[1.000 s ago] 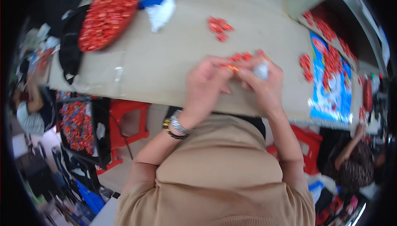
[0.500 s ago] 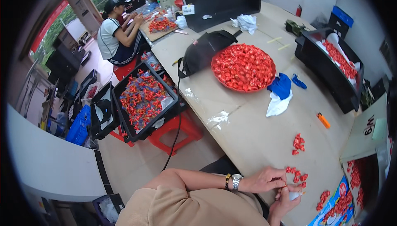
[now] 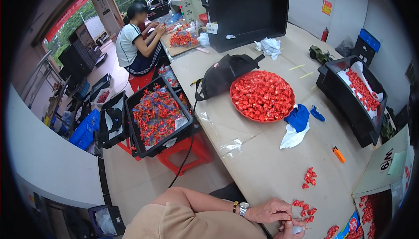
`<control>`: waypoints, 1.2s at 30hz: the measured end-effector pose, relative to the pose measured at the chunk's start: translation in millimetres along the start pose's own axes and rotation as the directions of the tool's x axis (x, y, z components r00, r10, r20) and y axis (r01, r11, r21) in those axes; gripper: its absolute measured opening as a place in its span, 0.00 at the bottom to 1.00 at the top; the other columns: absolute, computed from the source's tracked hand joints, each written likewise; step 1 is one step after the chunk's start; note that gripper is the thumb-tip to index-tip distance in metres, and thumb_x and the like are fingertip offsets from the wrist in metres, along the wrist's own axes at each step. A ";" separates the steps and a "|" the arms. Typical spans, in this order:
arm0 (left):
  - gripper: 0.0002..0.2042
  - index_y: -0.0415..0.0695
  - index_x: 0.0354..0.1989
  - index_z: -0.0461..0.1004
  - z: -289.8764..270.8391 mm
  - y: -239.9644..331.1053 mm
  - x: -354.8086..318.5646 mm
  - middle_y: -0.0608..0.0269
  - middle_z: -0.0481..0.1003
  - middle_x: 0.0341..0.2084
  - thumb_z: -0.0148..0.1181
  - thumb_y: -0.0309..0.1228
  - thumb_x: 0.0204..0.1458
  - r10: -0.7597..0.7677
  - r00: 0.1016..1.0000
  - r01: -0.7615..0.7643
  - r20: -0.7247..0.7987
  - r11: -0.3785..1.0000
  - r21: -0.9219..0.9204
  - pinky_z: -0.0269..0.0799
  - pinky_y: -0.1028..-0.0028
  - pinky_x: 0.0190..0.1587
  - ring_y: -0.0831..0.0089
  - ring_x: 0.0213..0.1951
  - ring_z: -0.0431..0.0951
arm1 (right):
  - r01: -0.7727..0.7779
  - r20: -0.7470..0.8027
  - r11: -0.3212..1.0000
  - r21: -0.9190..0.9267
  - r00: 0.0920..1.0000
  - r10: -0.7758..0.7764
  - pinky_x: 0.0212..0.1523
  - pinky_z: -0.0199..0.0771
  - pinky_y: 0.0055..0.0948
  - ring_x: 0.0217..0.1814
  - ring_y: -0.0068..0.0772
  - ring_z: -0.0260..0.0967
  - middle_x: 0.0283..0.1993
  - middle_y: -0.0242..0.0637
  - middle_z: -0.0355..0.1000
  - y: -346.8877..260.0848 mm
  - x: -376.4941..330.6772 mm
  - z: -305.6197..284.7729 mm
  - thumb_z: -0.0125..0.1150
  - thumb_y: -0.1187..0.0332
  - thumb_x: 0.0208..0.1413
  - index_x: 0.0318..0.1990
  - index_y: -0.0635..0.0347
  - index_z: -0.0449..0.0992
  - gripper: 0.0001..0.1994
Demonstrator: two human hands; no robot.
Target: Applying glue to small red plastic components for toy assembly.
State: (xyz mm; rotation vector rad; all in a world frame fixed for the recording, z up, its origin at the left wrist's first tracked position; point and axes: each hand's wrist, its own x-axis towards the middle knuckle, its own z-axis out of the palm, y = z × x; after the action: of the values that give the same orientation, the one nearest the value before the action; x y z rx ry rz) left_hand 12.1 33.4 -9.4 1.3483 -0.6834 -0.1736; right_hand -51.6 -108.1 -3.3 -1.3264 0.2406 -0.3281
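My left hand (image 3: 269, 210), with a metal watch (image 3: 244, 209) on its wrist, is closed in a pinch at the table's near edge. Between its fingertips and those of my right hand shows a small red piece (image 3: 288, 219). My right hand (image 3: 289, 231) is closed too, pressed up against the left, with a small white object (image 3: 298, 229) with a thin tip in its grip. Its kind is hard to make out. Just beyond the fingers lie several loose red pieces (image 3: 309, 212), and a second small cluster (image 3: 310, 177) sits farther off.
A red bowl (image 3: 262, 95) heaped with red pieces stands ahead, beside a black bag (image 3: 229, 75) and a blue cloth (image 3: 297, 117). An orange lighter (image 3: 338, 154) and black bin (image 3: 349, 103) are right. Left, a black crate (image 3: 191, 127) holds red figures; a co-worker (image 3: 139, 42) sits beyond.
The whole view has tilted, so the table and my hands sit lower in the picture. My hands stay together at the small red piece.
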 end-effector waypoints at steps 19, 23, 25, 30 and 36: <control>0.07 0.37 0.32 0.72 -2.6 -0.5 0.8 0.59 0.73 0.25 0.58 0.29 0.54 0.012 1.000 -0.011 0.009 0.997 -0.073 0.66 0.71 0.30 0.68 0.28 0.72 | 0.018 -0.037 0.998 -0.067 0.999 -0.021 0.23 0.64 0.19 0.20 0.20 0.61 0.26 0.35 0.68 -2.2 -3.1 3.1 0.64 0.81 0.45 0.28 0.63 0.70 0.07; 0.07 0.37 0.32 0.72 -2.8 2.2 1.7 0.60 0.73 0.25 0.58 0.29 0.54 0.024 1.000 -0.024 0.002 0.995 -0.098 0.66 0.71 0.30 0.68 0.28 0.73 | 0.015 -0.042 0.996 -0.083 0.999 -0.019 0.22 0.64 0.19 0.20 0.21 0.62 0.26 0.35 0.68 -0.6 -2.8 1.7 0.63 0.82 0.45 0.28 0.63 0.71 0.07; 0.07 0.37 0.31 0.72 -2.3 2.6 2.5 0.60 0.73 0.25 0.58 0.29 0.54 0.027 1.000 -0.026 0.001 0.994 -0.102 0.66 0.71 0.30 0.68 0.28 0.73 | 0.010 -0.044 0.992 -0.123 0.999 -0.015 0.22 0.64 0.20 0.21 0.21 0.62 0.27 0.36 0.69 3.9 -1.5 -2.9 0.62 0.82 0.45 0.28 0.63 0.71 0.06; 0.07 0.37 0.32 0.72 -3.1 0.4 0.8 0.60 0.73 0.26 0.58 0.28 0.54 0.023 1.000 -0.022 0.021 0.997 -0.076 0.66 0.72 0.30 0.69 0.28 0.73 | 0.047 -0.035 0.992 -0.119 0.998 -0.052 0.22 0.65 0.21 0.21 0.23 0.63 0.29 0.38 0.69 6.6 -2.3 -3.8 0.61 0.83 0.45 0.28 0.63 0.71 0.07; 0.07 0.37 0.32 0.72 -4.0 4.3 1.5 0.59 0.72 0.25 0.57 0.29 0.55 0.017 1.000 -0.016 0.017 0.996 -0.087 0.65 0.71 0.29 0.68 0.27 0.72 | 0.049 -0.043 0.991 -0.121 0.998 -0.054 0.23 0.67 0.21 0.22 0.23 0.64 0.29 0.38 0.69 10.3 -2.0 -7.0 0.61 0.84 0.45 0.28 0.63 0.70 0.07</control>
State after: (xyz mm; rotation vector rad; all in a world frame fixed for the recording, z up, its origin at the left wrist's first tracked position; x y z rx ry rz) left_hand 14.3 37.0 -5.1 1.2591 -0.6942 -0.1998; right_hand -55.0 -111.5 -15.0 -1.4467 0.2687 -0.3931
